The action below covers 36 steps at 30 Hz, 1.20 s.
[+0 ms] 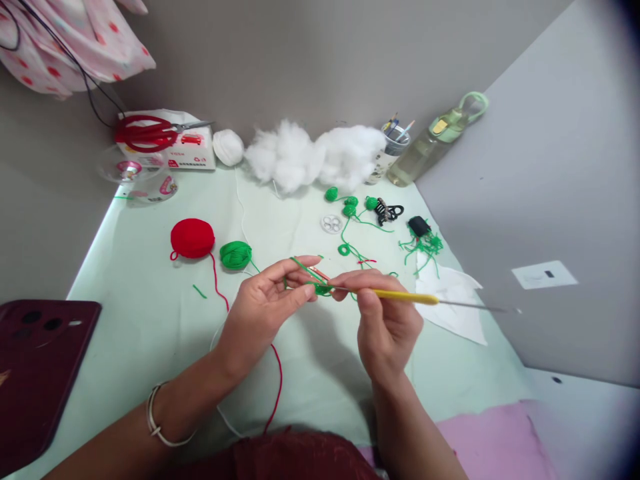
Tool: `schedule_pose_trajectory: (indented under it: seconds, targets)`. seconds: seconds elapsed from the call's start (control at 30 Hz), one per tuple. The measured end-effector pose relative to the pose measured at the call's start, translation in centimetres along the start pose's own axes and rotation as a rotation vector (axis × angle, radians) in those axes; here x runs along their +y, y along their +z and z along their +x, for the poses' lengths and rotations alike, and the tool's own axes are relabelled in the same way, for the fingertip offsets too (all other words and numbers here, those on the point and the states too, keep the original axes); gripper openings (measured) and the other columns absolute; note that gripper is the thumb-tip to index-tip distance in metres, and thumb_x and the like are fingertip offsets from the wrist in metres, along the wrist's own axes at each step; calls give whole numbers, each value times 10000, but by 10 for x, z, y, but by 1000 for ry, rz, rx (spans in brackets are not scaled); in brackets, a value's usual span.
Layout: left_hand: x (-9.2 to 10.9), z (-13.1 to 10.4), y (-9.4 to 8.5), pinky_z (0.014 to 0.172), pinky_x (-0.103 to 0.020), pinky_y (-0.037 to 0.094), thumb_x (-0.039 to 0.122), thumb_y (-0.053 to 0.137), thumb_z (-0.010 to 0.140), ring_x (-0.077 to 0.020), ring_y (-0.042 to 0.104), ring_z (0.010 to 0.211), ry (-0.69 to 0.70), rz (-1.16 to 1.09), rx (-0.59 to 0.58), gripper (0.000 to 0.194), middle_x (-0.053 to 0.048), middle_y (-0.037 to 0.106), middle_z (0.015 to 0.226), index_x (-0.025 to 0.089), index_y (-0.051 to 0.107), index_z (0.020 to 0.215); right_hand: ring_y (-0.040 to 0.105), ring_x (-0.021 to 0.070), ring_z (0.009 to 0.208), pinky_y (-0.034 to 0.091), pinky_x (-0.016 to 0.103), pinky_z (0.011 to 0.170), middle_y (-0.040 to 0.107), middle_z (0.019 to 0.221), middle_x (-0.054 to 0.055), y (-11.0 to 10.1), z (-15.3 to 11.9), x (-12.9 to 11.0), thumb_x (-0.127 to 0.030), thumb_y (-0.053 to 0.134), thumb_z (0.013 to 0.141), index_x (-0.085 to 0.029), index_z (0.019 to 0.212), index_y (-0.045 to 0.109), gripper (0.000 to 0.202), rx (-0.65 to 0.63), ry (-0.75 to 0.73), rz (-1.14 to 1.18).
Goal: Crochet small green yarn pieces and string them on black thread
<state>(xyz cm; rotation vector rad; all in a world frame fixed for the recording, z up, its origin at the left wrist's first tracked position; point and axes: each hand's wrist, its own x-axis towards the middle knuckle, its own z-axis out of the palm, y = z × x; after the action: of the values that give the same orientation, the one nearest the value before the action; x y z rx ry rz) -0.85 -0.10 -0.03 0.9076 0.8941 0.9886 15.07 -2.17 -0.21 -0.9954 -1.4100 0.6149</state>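
Observation:
My left hand (265,293) pinches a small green crocheted piece (323,289), with green yarn running over its raised index finger. My right hand (387,320) grips a crochet hook with a yellow handle (405,296); its metal front end reaches the green piece, and a thin metal shaft sticks out to the right. The two hands nearly meet at the piece. Left of them lie a green yarn ball (236,255) and a red yarn ball (193,238), whose red strand passes under my left forearm. The hook's very tip is hard to make out.
Along the back stand a tissue box (195,150) with red scissors (147,133), white yarn (229,147), white stuffing (287,157), a pen cup (385,160) and a bottle (423,150). Small green crocheted balls (350,207) and a black hair clip (389,212) lie beyond my hands. A dark red phone (45,373) is at left.

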Motion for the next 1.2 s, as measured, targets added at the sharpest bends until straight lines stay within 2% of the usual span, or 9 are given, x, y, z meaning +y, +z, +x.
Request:
schedule_pose_trajectory:
  seconds: [0.17, 0.37, 0.47, 0.6, 0.7, 0.83, 1.03, 1.13, 1.2]
  targets:
    - [0, 3, -1, 801, -230, 500, 268, 773, 794, -120, 615, 837, 18, 17, 63, 315, 13, 647, 834, 230, 725, 1103, 696, 199, 903, 591, 351, 726, 725, 981, 68, 0, -9, 0, -95, 526, 934, -238, 1077, 656, 240, -129, -270, -350]
    - [0, 4, -3, 719, -200, 478, 258, 770, 799, -94, 580, 753, -15, -52, 55, 420, 33, 602, 780, 243, 669, 1206, 701, 182, 920, 613, 307, 739, 727, 1039, 94, 4, -14, 2, -38, 571, 892, -215, 1110, 658, 294, -129, -530, -627]
    - [2, 3, -2, 663, -197, 456, 238, 766, 796, -89, 550, 712, -79, -138, 6, 495, 31, 586, 789, 242, 625, 1271, 690, 197, 958, 618, 314, 763, 720, 1047, 109, 5, -14, 0, -20, 597, 867, -183, 1089, 686, 290, -156, -588, -725]
    - [2, 4, -3, 619, -194, 418, 249, 722, 835, -67, 453, 612, -240, -269, -106, 464, 39, 528, 711, 222, 620, 1287, 689, 190, 962, 618, 310, 780, 722, 1071, 80, 5, -15, 3, -27, 630, 860, -217, 1145, 700, 350, -145, -589, -723]
    - [1, 5, -5, 531, -168, 336, 265, 717, 846, -50, 276, 526, -303, -350, -159, 435, 75, 378, 593, 203, 645, 1270, 699, 194, 950, 612, 332, 757, 727, 1087, 77, 6, -14, 8, -40, 604, 884, -234, 1186, 701, 372, -92, -520, -527]
    - [3, 8, -9, 495, -165, 299, 248, 738, 827, -57, 184, 521, -290, -350, -124, 431, 92, 275, 576, 195, 666, 1248, 712, 186, 842, 597, 365, 735, 755, 972, 44, 5, -8, 7, -90, 574, 920, -265, 1127, 722, 309, -18, -214, -174]
    - [13, 7, -9, 482, -182, 319, 235, 762, 789, -37, 254, 509, -198, -237, -71, 429, 51, 491, 687, 203, 692, 1211, 657, 140, 614, 567, 320, 597, 754, 887, 41, 1, 1, 5, -224, 556, 960, -224, 957, 727, 171, 50, 173, 217]
    - [9, 6, -6, 477, -195, 330, 250, 760, 788, -42, 285, 501, -161, -200, -59, 413, 43, 535, 693, 213, 704, 1195, 653, 142, 606, 556, 309, 562, 754, 872, 48, 1, 3, 8, -257, 561, 960, -217, 945, 720, 164, 8, 186, 292]
    - [5, 5, -4, 477, -208, 338, 259, 750, 797, -46, 318, 499, -145, -164, -83, 418, 24, 593, 748, 231, 697, 1211, 683, 170, 728, 559, 312, 592, 750, 904, 58, 2, 3, 10, -238, 586, 942, -219, 947, 728, 144, -6, 129, 217]
